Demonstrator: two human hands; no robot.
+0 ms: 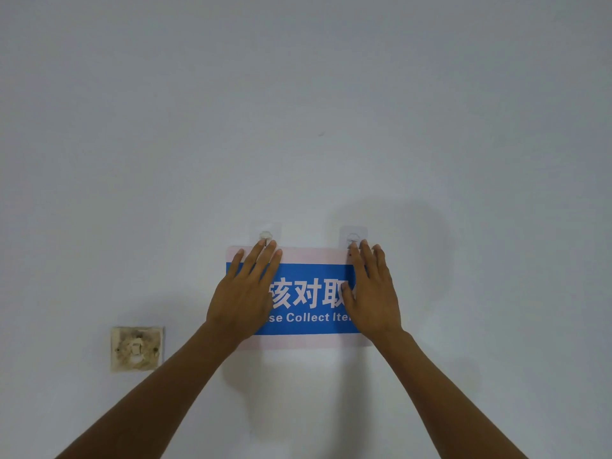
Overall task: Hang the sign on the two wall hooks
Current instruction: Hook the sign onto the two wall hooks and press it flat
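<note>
A rectangular sign [311,294] with a blue panel, white lettering and a pale pink border lies flat against the white wall. Two clear adhesive hooks are stuck just above its top edge, the left hook [266,234] and the right hook [353,236]. My left hand [246,293] rests flat on the sign's left part, fingers spread, fingertips touching the left hook. My right hand [372,289] presses flat on the sign's right end, fingertips at the right hook. Both hands hide the sign's hanging holes and its outer lettering.
A dirty, yellowed wall switch plate [136,348] sits on the wall to the lower left of the sign. The wall [298,111] around and above the hooks is plain white with a small dark mark.
</note>
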